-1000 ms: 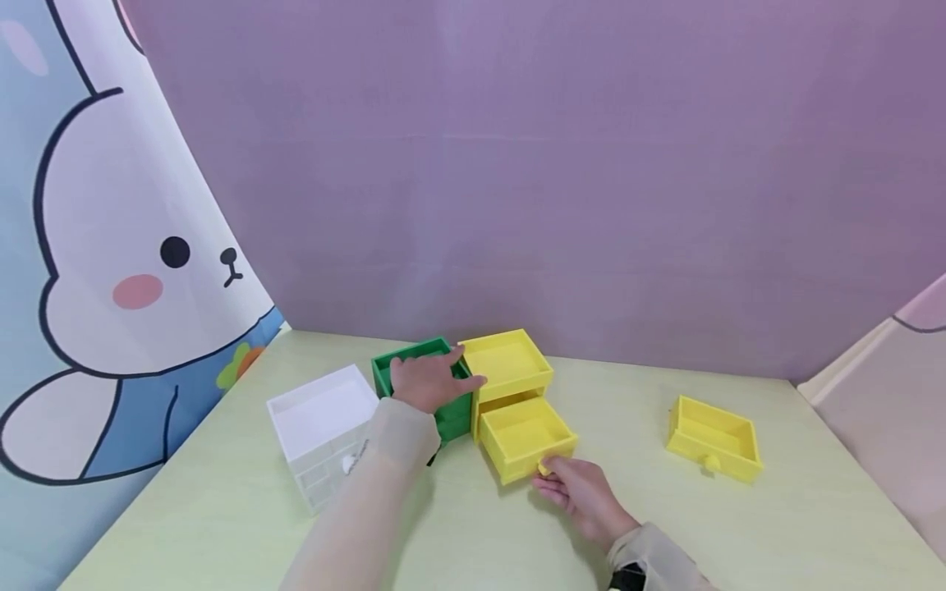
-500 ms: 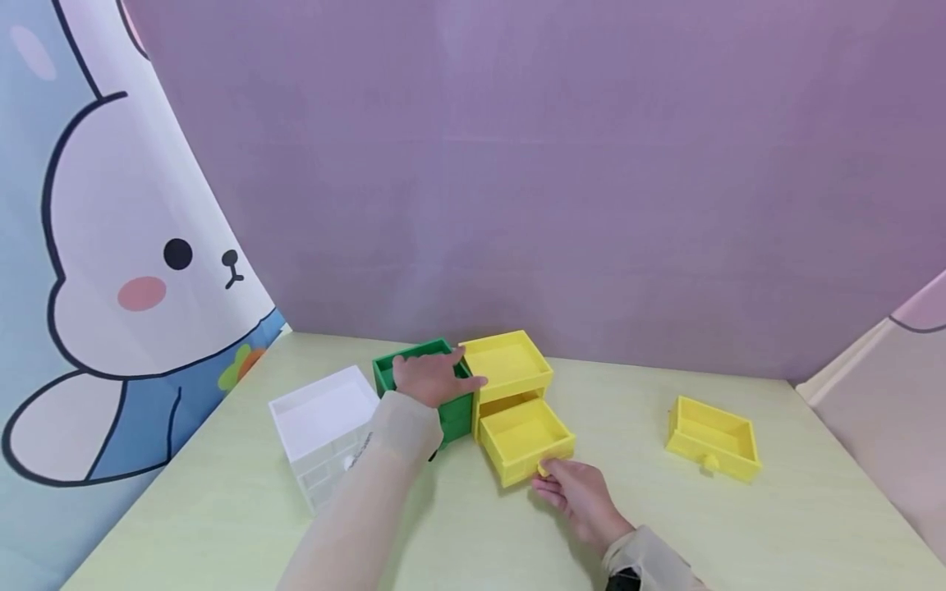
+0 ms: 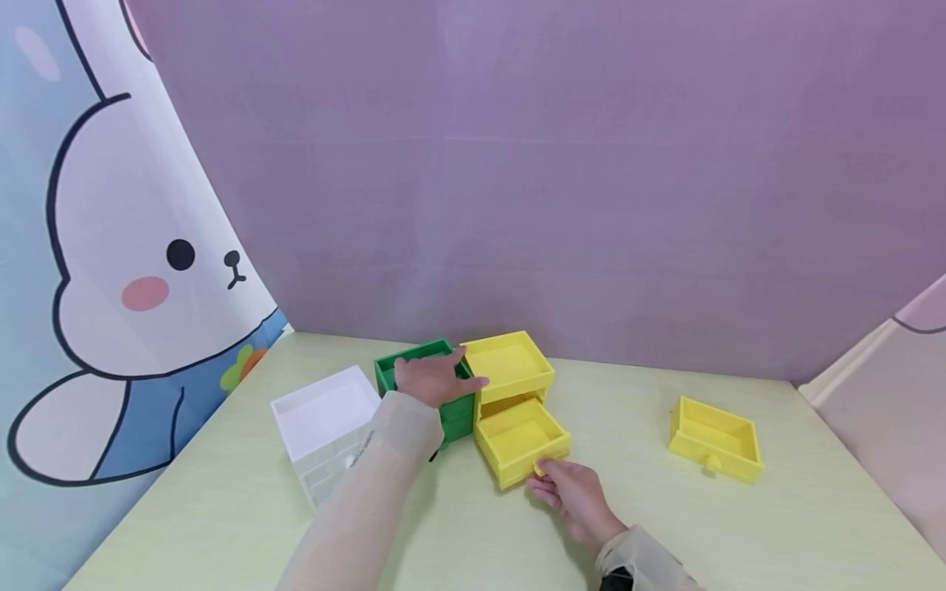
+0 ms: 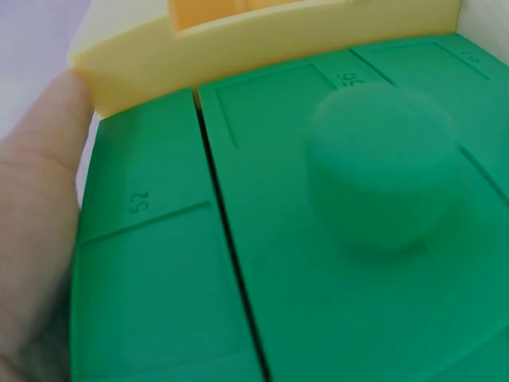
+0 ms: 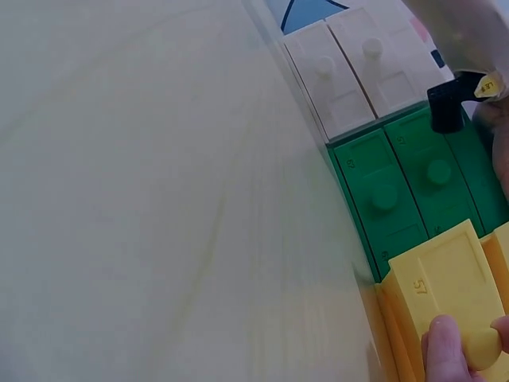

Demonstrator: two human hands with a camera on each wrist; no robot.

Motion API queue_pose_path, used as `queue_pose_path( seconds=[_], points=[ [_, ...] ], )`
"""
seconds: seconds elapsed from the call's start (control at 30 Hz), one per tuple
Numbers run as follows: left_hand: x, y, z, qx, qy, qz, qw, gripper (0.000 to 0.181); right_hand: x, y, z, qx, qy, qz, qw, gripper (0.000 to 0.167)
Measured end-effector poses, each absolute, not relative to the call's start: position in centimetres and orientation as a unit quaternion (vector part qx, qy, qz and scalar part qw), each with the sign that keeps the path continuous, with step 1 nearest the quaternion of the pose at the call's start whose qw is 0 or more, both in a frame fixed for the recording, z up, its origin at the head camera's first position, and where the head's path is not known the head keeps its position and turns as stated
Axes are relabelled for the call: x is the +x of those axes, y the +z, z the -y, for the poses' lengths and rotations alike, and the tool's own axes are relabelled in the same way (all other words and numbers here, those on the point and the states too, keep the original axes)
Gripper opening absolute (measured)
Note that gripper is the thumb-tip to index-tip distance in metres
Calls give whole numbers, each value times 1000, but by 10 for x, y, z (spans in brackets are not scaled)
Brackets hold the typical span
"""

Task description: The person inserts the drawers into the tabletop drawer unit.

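In the head view my right hand point(image 3: 580, 501) pinches the round knob of a yellow drawer point(image 3: 521, 439), pulled well out of the yellow cabinet point(image 3: 510, 365) below its top tray. The right wrist view shows thumb and finger on that knob point(image 5: 482, 348). My left hand point(image 3: 430, 379) lies over the green cabinet point(image 3: 458, 417), thumb and index finger spread toward the yellow cabinet's left side. In the left wrist view a finger point(image 4: 40, 199) reaches along the green cabinet to the yellow cabinet's corner point(image 4: 119, 79). Its other fingers are mostly hidden.
A white cabinet point(image 3: 328, 419) stands left of the green one, partly behind the left sleeve. Another yellow drawer point(image 3: 714, 439) lies apart on the pale table point(image 3: 739, 533) at the right. A purple cloth backdrop point(image 3: 517, 180) rises behind the table.
The pulled-out yellow drawer has shifted slightly left and toward me, with my right hand moving along on its knob. My left hand has stayed in place on the green cabinet.
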State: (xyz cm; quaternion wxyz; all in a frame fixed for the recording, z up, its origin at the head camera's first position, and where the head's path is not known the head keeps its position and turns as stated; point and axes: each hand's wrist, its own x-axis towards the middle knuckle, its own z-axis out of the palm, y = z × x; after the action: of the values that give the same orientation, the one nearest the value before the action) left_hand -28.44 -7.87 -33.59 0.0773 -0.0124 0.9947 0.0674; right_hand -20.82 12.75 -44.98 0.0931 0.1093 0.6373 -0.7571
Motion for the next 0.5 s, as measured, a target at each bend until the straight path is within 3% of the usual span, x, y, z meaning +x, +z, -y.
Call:
queue_pose_path(
  seconds=[0.5],
  points=[
    [-283, -334, 78, -12, 78, -994, 80, 78, -209, -452, -126, 101, -771, -622, 91, 30]
  ],
)
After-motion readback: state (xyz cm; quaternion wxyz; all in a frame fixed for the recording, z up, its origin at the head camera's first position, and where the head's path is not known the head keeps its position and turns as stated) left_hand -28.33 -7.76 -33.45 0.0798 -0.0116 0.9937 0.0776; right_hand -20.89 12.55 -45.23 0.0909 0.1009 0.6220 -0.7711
